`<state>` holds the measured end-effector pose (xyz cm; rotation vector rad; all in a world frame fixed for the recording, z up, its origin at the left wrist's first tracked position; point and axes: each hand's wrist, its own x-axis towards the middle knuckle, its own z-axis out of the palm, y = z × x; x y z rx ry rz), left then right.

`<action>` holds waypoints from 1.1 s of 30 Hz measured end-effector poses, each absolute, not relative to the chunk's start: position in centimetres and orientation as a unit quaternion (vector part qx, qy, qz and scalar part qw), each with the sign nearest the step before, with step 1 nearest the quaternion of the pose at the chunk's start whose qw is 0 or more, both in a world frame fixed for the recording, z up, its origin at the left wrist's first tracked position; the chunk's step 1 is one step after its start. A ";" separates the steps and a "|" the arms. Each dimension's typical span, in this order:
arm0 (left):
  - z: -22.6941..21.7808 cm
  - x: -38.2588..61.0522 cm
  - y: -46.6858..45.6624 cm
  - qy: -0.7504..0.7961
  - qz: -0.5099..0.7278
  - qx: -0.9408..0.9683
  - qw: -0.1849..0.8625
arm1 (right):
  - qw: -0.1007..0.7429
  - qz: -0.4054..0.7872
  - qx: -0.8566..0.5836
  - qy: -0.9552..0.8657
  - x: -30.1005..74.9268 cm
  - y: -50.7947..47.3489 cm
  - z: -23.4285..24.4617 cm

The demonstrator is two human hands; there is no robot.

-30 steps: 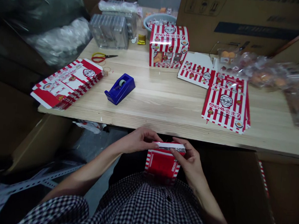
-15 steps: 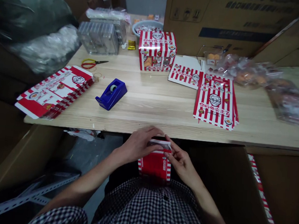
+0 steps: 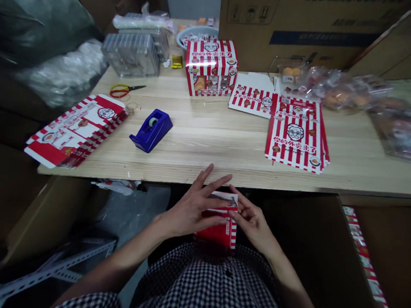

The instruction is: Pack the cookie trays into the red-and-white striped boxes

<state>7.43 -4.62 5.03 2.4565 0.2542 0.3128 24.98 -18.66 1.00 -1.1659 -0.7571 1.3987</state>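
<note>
A small red-and-white striped cardboard box (image 3: 217, 235) is held against my body, below the front edge of the table. My left hand (image 3: 195, 208) lies across the box's upper left part with its fingers spread. On the right side, my right hand (image 3: 251, 223) grips the box's edge, thumb on the near face and fingers behind. A white-edged flap shows at the box's top; its underside and back are hidden.
The wooden table (image 3: 199, 144) carries a blue tape dispenser (image 3: 152, 130), scissors (image 3: 124, 90), flat printed cartons (image 3: 78, 128), more cartons (image 3: 295, 133), an assembled striped box (image 3: 212, 68) and bagged toys (image 3: 340, 91). Large brown cartons (image 3: 251, 38) stand behind.
My left hand has spread its fingers and shifted slightly down over the box, its fingertips lifting apart. The right hand keeps its grip. The view has moved slightly.
</note>
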 end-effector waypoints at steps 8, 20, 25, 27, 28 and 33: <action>6.8 7.8 -4.3 0.090 0.051 0.925 0.367 | 0.568 0.561 -0.535 -0.278 24.3 -19.1 1.9; 7.0 6.5 -6.0 0.111 0.078 0.937 0.322 | 0.580 0.582 -0.514 -0.246 23.9 -20.0 1.8; 6.8 6.1 -4.5 0.153 0.167 0.861 0.456 | 0.585 0.547 -0.536 -0.268 24.1 -19.2 2.1; 6.6 5.7 -3.4 0.205 0.216 0.806 0.512 | 0.581 0.542 -0.544 -0.270 24.6 -19.2 1.8; 6.3 5.5 -2.9 0.224 0.217 0.784 0.536 | 0.580 0.540 -0.545 -0.272 24.8 -19.2 1.5; 4.8 5.0 -2.1 0.244 0.086 0.684 0.682 | 0.561 0.548 -0.542 -0.301 26.2 -19.2 0.8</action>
